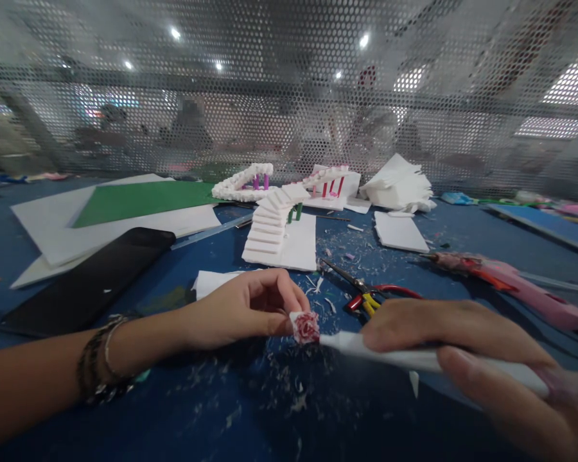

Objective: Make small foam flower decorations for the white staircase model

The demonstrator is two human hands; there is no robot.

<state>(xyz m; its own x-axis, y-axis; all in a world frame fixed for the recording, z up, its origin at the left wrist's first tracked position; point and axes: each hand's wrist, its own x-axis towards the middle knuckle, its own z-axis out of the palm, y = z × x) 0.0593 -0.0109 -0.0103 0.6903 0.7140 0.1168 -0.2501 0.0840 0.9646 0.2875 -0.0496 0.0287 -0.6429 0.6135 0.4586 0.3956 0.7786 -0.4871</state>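
mesh [270, 115]: perforated metal | pliers [359, 283]: metal tips, plastic grips | marker [399, 357]: smooth plastic | glue gun [527, 289]: plastic | green sheet [142, 203]: matt | phone [91, 279]: smooth

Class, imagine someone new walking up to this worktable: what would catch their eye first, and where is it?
Probably the small red-and-white piece at front centre, pinched in the left hand and met by the white pen in the right hand. Next, perhaps, the curved white staircase just behind, then the green sheet at back left.
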